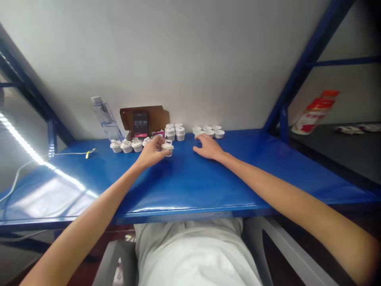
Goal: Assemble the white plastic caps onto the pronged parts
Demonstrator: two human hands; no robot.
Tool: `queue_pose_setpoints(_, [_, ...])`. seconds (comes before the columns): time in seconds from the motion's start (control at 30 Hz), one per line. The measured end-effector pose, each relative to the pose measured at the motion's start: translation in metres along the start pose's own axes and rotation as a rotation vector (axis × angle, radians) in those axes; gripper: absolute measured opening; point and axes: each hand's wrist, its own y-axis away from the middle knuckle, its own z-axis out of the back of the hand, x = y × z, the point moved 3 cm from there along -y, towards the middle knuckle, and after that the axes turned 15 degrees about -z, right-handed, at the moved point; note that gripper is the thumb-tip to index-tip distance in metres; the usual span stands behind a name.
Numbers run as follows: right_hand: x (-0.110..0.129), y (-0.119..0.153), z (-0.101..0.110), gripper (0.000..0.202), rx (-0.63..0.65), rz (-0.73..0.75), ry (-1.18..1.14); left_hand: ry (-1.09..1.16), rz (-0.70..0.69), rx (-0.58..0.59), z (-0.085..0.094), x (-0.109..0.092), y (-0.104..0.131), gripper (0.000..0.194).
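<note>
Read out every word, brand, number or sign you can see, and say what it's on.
No text is legible.
Red-capped bottle: label marks too blurred to read.
Dark screen: blocky, blurred patches, nothing readable.
Purple-and-white packet: too small to read.
Clear bottle: no lettering I can make out.
White container in the left hand: no lettering I can make out.
</note>
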Motion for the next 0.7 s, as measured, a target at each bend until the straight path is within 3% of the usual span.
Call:
queue_pose_setpoints(0.1, [0.005, 0.004, -0.003, 0.042, 0.047, 0.088, -0.024, -0.314, -0.168, 0.117, 0.011, -0.004, 0.000, 0.032])
queue_pose_setpoints(0.3, [0.009, 0.007, -0.006, 0.034, 0.147, 0.179, 0.065, -0.574, -0.075, 0.380, 0.029, 0.008, 0.001, 0.038])
queue_pose_setpoints(0.5, [0.007, 0.006, -0.006, 0.035, 0.150, 0.178, 0.065, -0.632, 0.180, 0.507, 0.072, 0.023, 0.003, 0.056])
queue_pose_setpoints(0.7, [0.007, 0.006, -0.008, 0.034, 0.149, 0.178, 0.055, -0.554, 0.543, 0.444, 0.135, 0.062, 0.024, 0.052])
